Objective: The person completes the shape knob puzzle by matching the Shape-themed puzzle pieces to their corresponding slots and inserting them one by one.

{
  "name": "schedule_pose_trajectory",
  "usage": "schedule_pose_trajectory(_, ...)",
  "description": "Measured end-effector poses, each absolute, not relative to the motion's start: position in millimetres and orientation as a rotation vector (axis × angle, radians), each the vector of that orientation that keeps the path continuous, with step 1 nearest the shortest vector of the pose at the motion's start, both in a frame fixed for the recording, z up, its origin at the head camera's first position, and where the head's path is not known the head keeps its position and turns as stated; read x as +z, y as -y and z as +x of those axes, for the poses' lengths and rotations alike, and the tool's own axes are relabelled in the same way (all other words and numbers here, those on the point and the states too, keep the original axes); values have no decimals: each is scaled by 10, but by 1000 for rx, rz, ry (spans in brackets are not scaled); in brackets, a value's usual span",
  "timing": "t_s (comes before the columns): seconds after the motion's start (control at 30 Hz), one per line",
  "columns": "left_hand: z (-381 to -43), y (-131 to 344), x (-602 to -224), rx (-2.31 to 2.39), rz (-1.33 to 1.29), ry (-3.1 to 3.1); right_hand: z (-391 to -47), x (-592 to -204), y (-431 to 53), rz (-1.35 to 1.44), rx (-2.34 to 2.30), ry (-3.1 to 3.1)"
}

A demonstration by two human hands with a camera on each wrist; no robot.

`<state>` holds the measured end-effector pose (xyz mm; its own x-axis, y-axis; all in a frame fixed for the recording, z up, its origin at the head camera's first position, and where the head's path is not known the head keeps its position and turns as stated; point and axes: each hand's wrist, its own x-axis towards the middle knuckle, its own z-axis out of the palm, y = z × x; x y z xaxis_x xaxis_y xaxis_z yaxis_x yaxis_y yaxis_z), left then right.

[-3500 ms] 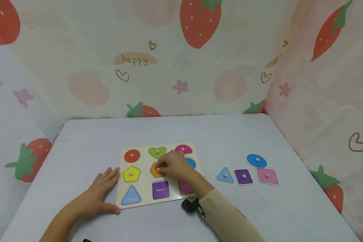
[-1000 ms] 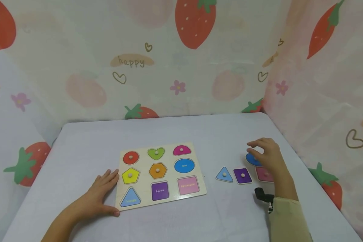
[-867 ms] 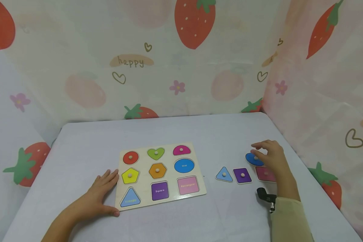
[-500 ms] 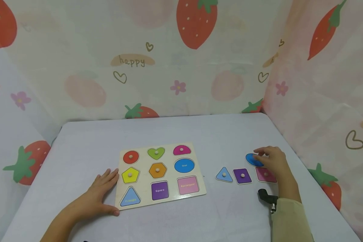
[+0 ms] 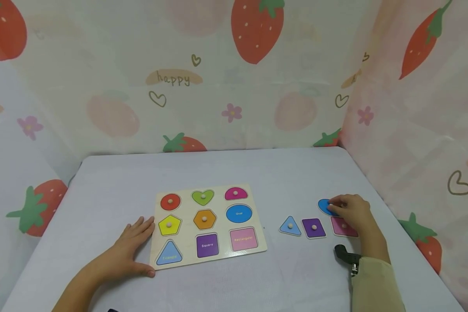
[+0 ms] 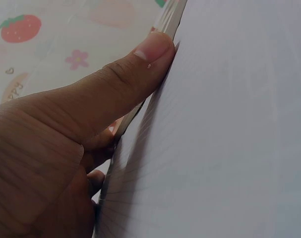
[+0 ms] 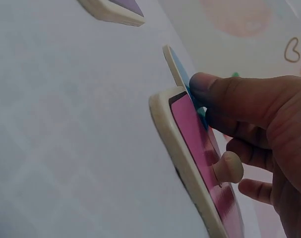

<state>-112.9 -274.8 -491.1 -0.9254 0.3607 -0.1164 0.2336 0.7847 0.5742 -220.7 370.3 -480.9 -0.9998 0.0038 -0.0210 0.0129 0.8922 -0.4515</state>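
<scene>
My right hand (image 5: 355,212) pinches the blue oval puzzle piece (image 5: 323,205) with thumb and fingertips, which hide its knob. In the right wrist view the thumb (image 7: 205,85) presses in over the oval, behind the pink rectangle piece (image 7: 190,119) with its wooden knob (image 7: 228,167). My left hand (image 5: 125,251) lies with fingers spread along the left edge of the wooden shape board (image 5: 187,229). Its thumb (image 6: 155,47) touches the board's near corner. Knobbed circle, heart, half-circle, pentagon and hexagon pieces sit in the board; the oval, triangle, square and rectangle recesses show printed words.
Right of the board, a light blue triangle piece (image 5: 290,226) and a purple square piece (image 5: 313,228) lie on the white table (image 5: 234,286), left of the pink rectangle. A strawberry-print curtain (image 5: 257,108) stands behind the table and along its sides.
My right hand has left the orange hexagon, which sits in the board, and moved right to the blue oval, where its fingers have lowered and closed. The left hand has stayed at the board's edge.
</scene>
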Motion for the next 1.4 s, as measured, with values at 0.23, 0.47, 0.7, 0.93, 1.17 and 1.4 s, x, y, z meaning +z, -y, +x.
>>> schedule_pose_trajectory(0.23, -1128, 2741, -4896, 845, 460, -2751, -2190, -4780, -3684, 36, -742, -3018)
schedule_pose_trajectory(0.47, -1121, 2738, -4901, 843, 450, -2752, -2184, -4774, -3668, 106, -789, -3018)
schedule_pose_trajectory(0.7, -1134, 2737, -4895, 827, 406, -2729, -2164, -4639, -3578, 61, -891, -3102)
schedule_pose_trajectory(0.93, -1123, 2750, -4898, 839, 422, -2737, -2274, -4352, -3331, -81, -946, -3202)
schedule_pose_trajectory(1.17, -1120, 2766, -4913, 828, 415, -2742, -2376, -4018, -2917, -252, -1030, -3177)
schedule_pose_trajectory(1.4, -1117, 2757, -4912, 823, 390, -2735, -2455, -3896, -2540, -443, -1112, -3122)
